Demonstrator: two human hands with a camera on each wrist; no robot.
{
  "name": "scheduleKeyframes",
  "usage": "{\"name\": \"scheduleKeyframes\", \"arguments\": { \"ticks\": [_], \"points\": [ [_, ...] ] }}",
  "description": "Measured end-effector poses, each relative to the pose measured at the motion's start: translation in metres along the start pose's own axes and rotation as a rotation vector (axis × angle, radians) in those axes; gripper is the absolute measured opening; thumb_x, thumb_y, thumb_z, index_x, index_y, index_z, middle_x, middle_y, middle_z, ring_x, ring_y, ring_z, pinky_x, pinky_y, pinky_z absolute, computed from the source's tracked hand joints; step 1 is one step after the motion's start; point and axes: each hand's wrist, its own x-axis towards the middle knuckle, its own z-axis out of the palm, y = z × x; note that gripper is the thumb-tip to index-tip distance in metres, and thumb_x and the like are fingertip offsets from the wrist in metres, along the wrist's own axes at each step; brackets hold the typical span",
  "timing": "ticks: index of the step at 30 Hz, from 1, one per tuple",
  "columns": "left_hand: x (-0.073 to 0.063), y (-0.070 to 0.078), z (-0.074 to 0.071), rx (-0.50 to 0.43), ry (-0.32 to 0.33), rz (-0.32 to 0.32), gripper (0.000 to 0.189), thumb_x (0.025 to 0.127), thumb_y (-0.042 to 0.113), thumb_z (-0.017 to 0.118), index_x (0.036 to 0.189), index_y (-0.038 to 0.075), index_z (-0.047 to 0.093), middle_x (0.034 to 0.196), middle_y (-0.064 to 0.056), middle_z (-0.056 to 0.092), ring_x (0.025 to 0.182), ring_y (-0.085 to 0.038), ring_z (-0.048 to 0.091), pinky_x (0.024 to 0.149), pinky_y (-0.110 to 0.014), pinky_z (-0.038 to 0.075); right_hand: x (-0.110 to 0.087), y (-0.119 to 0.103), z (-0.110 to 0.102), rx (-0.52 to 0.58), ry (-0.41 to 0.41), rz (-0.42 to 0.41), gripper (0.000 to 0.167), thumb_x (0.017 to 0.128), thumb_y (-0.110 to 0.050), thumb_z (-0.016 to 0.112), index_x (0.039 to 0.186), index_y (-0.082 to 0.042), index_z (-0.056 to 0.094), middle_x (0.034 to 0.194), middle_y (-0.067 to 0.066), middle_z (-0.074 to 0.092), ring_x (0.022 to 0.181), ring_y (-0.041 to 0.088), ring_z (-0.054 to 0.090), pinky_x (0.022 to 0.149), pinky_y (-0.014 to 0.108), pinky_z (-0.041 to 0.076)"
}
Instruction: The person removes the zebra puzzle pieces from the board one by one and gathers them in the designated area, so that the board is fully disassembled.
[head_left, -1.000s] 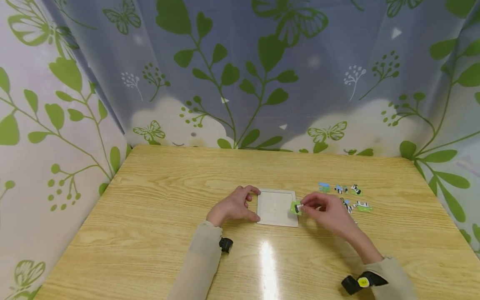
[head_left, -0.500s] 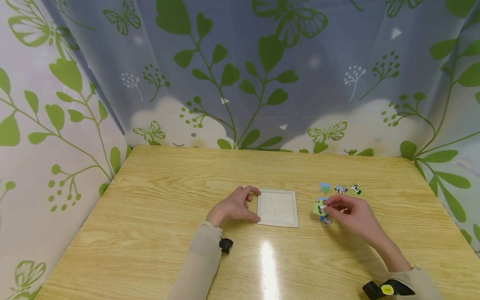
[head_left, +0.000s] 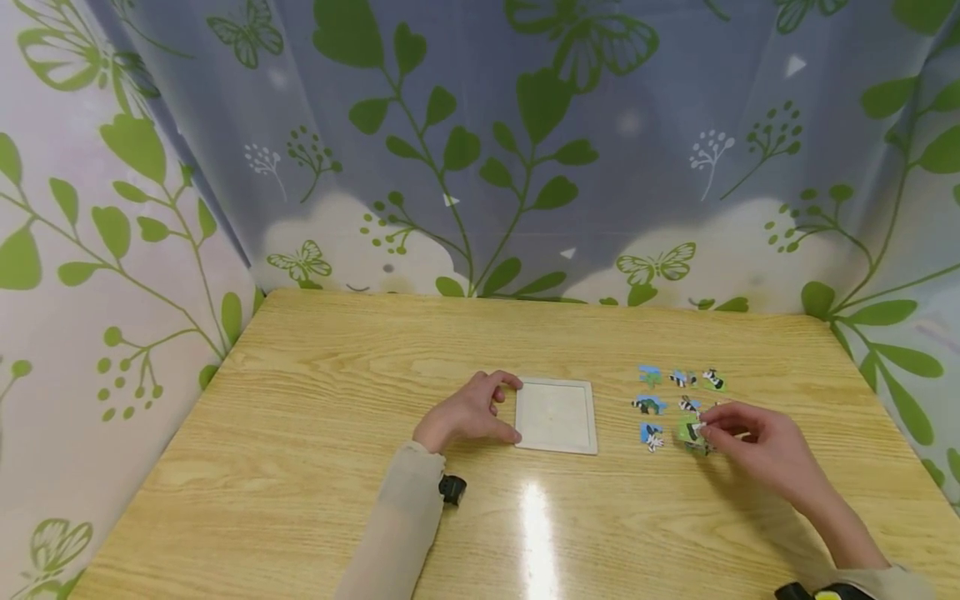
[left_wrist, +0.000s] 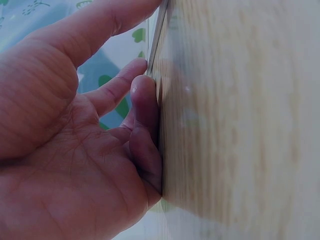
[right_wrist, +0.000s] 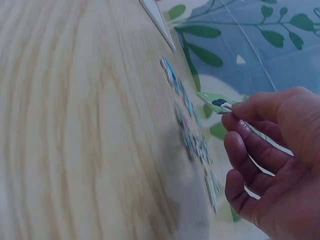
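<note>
My right hand (head_left: 765, 442) pinches a green puzzle piece (head_left: 690, 430) with a black-and-white picture between thumb and forefinger. In the right wrist view this piece (right_wrist: 216, 102) is raised off the table, and the other fingers bend loosely. Several loose puzzle pieces lie below and beyond that hand, among them a blue one with green (head_left: 649, 375), a panda piece (head_left: 714, 380) and a blue-and-white one (head_left: 652, 437). At the left edge of a pale square puzzle tray (head_left: 556, 417), my left hand (head_left: 468, 410) touches both corners with thumb and forefinger spread apart. Its remaining fingers bend near the tabletop.
A wooden table (head_left: 337, 375) carries everything. Behind it hangs a patterned curtain (head_left: 480, 167) with green leaves and butterflies, with more cloth at both sides. Each wrist wears a black strap-on device, the left one (head_left: 452, 490) near the sleeve.
My right hand has carried the green puzzle piece rightward from the tray's right edge to over the loose pieces. The left hand and tray have stayed put.
</note>
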Motion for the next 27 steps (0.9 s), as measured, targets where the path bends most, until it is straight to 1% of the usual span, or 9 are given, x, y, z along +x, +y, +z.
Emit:
{"name": "scheduleKeyframes", "arguments": {
  "ticks": [6,13,21,27],
  "points": [
    [0.001,0.0,0.0,-0.005,0.003,-0.004,0.069,0.079,0.012,0.088,0.139,0.016,0.053,0.112,-0.008,0.041,0.091,-0.019,0.041,0.077,-0.032,0.038,-0.008,0.016,-0.017,-0.06,0.023,-0.008,0.013,0.096,-0.022,0.073,0.105,-0.012,0.075,0.089,-0.015,0.074,0.077,-0.007,0.063,0.066,0.019,0.051],
    [0.001,0.0,0.0,-0.001,-0.002,-0.001,0.069,0.08,0.013,0.087,0.139,0.016,0.053,0.11,-0.007,0.04,0.091,-0.019,0.04,0.077,-0.032,0.038,-0.014,0.033,-0.032,-0.129,0.009,0.031,0.016,0.096,-0.025,0.073,0.106,-0.013,0.074,0.087,-0.016,0.073,0.076,-0.01,0.06,0.06,0.023,0.049],
    [0.0,0.001,0.001,0.008,-0.004,0.001,0.069,0.08,0.014,0.087,0.14,0.017,0.052,0.111,-0.008,0.04,0.092,-0.019,0.041,0.078,-0.033,0.038,-0.015,0.043,-0.032,-0.137,-0.035,0.041,0.016,0.095,-0.02,0.074,0.106,-0.009,0.074,0.088,-0.009,0.075,0.075,-0.009,0.06,0.059,0.023,0.049],
    [-0.001,0.001,0.001,0.018,-0.007,0.005,0.07,0.08,0.014,0.087,0.141,0.016,0.052,0.112,-0.008,0.041,0.092,-0.019,0.041,0.078,-0.033,0.038,-0.013,0.048,-0.029,-0.162,-0.03,0.031,0.013,0.095,-0.018,0.074,0.103,-0.009,0.075,0.087,-0.004,0.076,0.074,-0.011,0.059,0.061,0.022,0.049]
  ]
}}
